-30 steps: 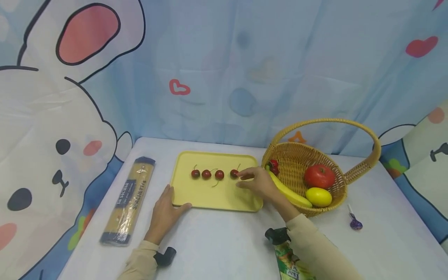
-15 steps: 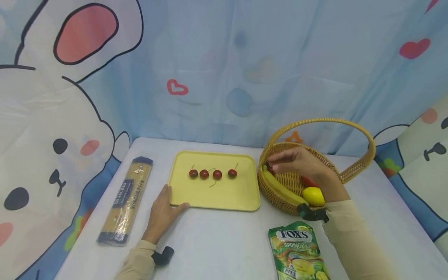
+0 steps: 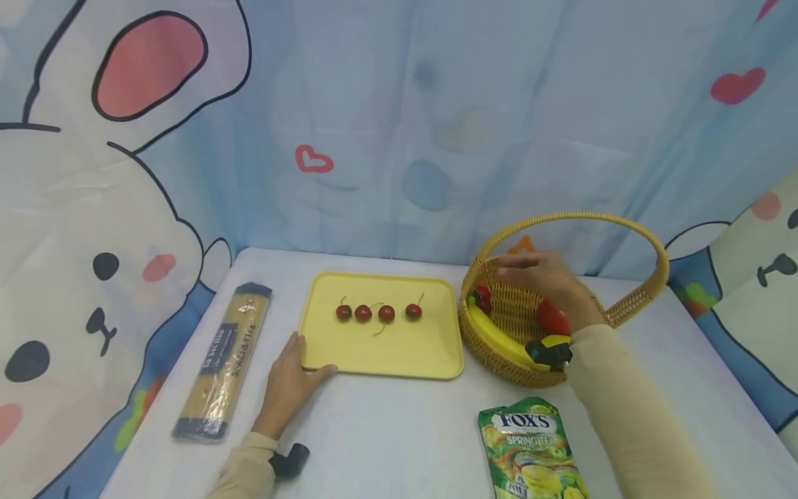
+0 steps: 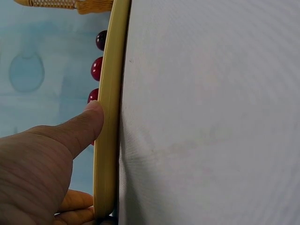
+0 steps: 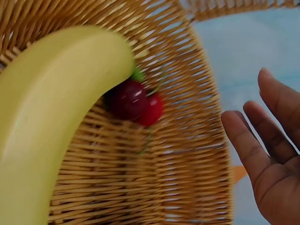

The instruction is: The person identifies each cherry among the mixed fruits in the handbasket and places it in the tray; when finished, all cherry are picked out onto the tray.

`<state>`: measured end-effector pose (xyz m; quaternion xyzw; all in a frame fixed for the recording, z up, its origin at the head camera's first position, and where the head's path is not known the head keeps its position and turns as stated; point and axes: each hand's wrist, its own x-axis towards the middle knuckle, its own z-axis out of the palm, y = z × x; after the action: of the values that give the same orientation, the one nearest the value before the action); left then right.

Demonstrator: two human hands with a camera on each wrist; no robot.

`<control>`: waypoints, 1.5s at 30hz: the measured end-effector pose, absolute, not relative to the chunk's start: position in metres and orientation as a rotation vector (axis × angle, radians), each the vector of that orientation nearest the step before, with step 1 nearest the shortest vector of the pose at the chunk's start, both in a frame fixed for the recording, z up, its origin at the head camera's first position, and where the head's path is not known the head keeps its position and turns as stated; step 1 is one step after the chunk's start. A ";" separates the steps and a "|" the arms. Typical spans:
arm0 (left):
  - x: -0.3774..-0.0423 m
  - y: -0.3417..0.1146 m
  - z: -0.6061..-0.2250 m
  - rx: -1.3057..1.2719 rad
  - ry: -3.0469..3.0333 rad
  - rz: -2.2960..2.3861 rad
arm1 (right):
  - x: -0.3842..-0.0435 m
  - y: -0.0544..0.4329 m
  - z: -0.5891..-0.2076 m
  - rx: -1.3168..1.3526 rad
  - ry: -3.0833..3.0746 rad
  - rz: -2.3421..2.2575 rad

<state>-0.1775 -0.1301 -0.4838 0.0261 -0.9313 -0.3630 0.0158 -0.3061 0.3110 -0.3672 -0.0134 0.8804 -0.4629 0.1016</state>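
A spaghetti pack (image 3: 224, 360) is lying at the left of the bench (image 3: 399, 436). Beside it, the left hand (image 3: 289, 384) is resting on the tray (image 3: 380, 357) at its near left corner, thumb and fingers spread apart. Four cherries (image 3: 386, 314) are sitting on the tray in a row. In the basket (image 3: 511, 372) a banana (image 3: 495, 335) is lying against two more cherries (image 3: 483, 301); nearer, a green bag (image 3: 530, 447) is lying flat. The right hand (image 3: 542, 274) is hovering over the basket's far side, fingertips apart, with a red fruit (image 3: 553, 317) sitting below.
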 end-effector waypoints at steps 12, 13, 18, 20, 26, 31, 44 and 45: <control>-0.178 -0.131 -0.487 0.083 -2.879 -1.124 | -0.324 0.305 -0.403 0.047 2.584 -1.254; -0.178 -0.131 -0.487 0.085 -2.880 -1.124 | -0.324 0.304 -0.405 0.046 2.582 -1.251; -0.178 -0.131 -0.487 0.088 -2.887 -1.113 | -0.327 0.303 -0.418 0.054 2.577 -1.240; -0.178 -0.131 -0.487 0.088 -2.890 -1.115 | -0.327 0.303 -0.422 0.048 2.570 -1.237; -0.178 -0.131 -0.488 0.088 -2.890 -1.115 | -0.328 0.300 -0.429 0.030 2.516 -1.293; -0.179 -0.132 -0.487 0.087 -2.880 -1.111 | -0.332 0.296 -0.431 0.047 2.510 -1.330; -0.179 -0.133 -0.487 0.091 -2.884 -1.109 | -0.329 0.297 -0.427 -0.001 2.576 -1.270; -0.179 -0.133 -0.487 0.089 -2.882 -1.104 | -0.329 0.298 -0.425 -0.010 2.589 -1.259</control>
<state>-0.1788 -0.1328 -0.4869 0.0289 -0.9331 -0.3575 0.0269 -0.3290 0.2980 -0.4254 -0.0036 0.8916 -0.4336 0.1309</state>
